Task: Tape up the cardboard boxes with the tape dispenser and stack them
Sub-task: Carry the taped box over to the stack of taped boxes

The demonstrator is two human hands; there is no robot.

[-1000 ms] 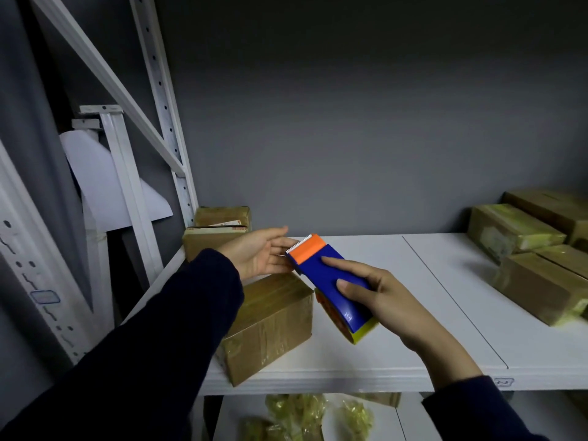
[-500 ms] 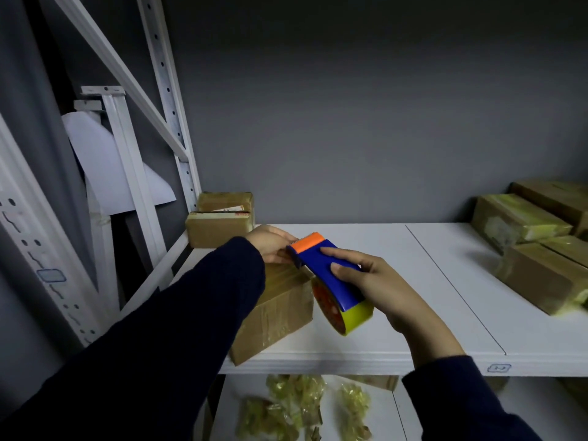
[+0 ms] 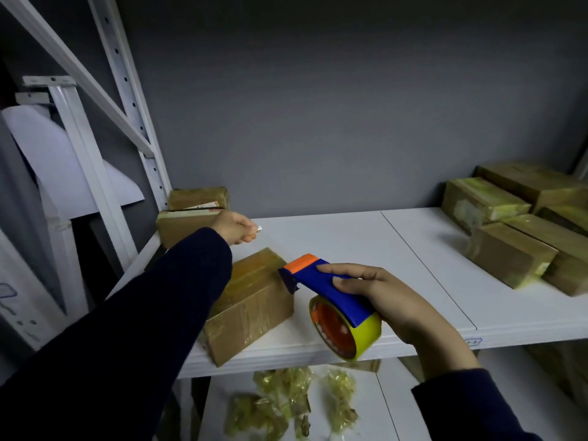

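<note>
One head-worn wide-angle view, looking forward and down from close range.

The camera sits at the person's head, in front of a white shelf (image 3: 350, 237), and faces the grey wall (image 3: 318, 106) behind it. The left sleeve (image 3: 143, 313) crosses the lower left corner and the right sleeve (image 3: 471, 405) the lower right. The view is near enough that the right grip (image 3: 391, 297), round the tape dispenser (image 3: 313, 281), fills the lower centre. The left grip (image 3: 234, 229), pinching a tape end (image 3: 259, 229), lies farther in. The downward tilt takes in the lower shelf (image 3: 369, 405) under the front edge. A frame post (image 3: 127, 90) leans at the left, as the wide lens renders it.
</note>
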